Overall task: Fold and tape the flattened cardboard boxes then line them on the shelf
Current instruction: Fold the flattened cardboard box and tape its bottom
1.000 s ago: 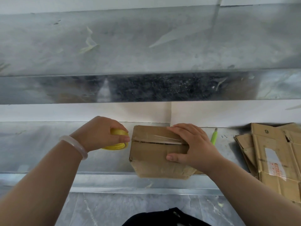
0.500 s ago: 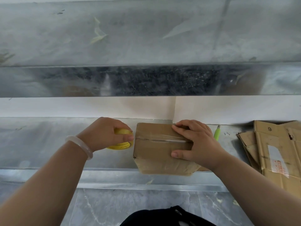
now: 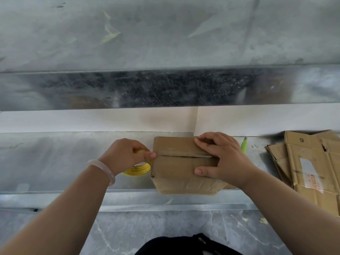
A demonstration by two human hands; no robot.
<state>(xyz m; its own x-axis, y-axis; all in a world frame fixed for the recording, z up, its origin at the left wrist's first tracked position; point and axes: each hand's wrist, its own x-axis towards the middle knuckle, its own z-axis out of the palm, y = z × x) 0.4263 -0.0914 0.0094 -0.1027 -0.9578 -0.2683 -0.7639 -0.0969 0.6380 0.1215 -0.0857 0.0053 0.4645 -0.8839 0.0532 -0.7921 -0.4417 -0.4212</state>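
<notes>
Left hand [image 3: 127, 155] grips the tape roll [image 3: 139, 170]: fingers are curled over the roll and the thumb tip presses at the left edge of the box [image 3: 176, 144], at the end of its centre seam. Right hand [image 3: 222, 159] lies flat on the box top with fingers extended across the seam and thumb on the near flap. It holds nothing and only presses the flaps down. Clear tape appears to run along the seam between the hands, but glare hides its full extent.

The box stands between the hands on the shelf [image 3: 55, 159], with its near face close to the shelf's front lip. A green tool [image 3: 243, 147] lies just beyond the right hand; its type cannot be determined. Further right of the right hand, a stack of flattened cardboard boxes [image 3: 312, 162] lies on the same shelf, apart from the box. A pale bracelet [image 3: 103, 170] sits on the left wrist.

Probable step: sealing the top seam.

Hazards from this position:
- Flaps may spring apart if the right hand lifts before the tape is pressed down.
- Tape may wrinkle or run off the seam if the roll is pulled at an angle.
- The box may slide off the front lip if the left hand's pull exceeds the right hand's downward pressure.
</notes>
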